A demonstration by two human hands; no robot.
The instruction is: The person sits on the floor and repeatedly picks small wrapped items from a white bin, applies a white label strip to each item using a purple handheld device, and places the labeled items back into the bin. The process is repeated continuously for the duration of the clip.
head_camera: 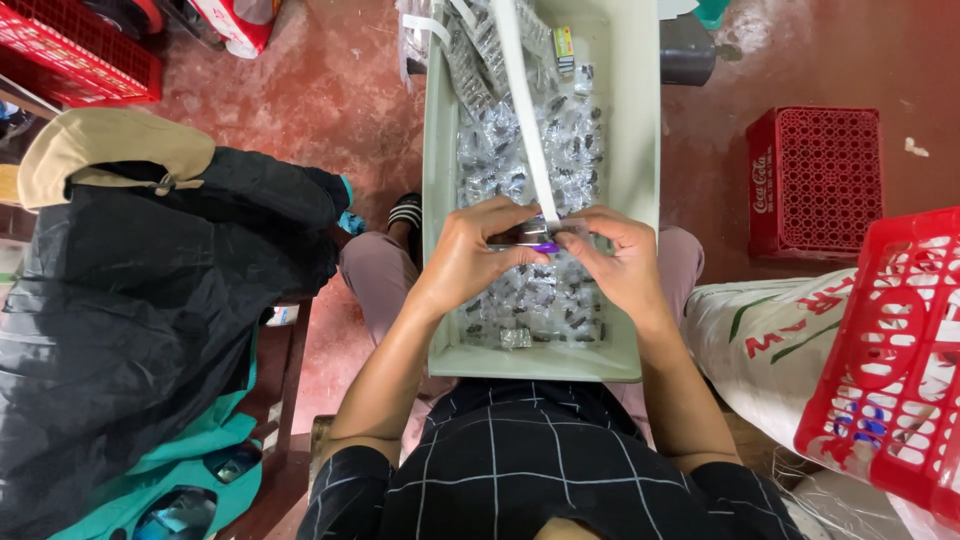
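A pale green tray rests across my lap, filled with several small clear packets holding dark pieces. My left hand and my right hand meet over the tray's middle. Together they pinch one small clear packet with a purple edge. A long white strip runs from my fingers up to the tray's far end. More strips of linked packets lie at the far end.
A black bag with a tan cap sits on a wooden stool at left, over teal cloth. Red plastic crates stand at right, near right and top left. A white printed sack lies by my right knee.
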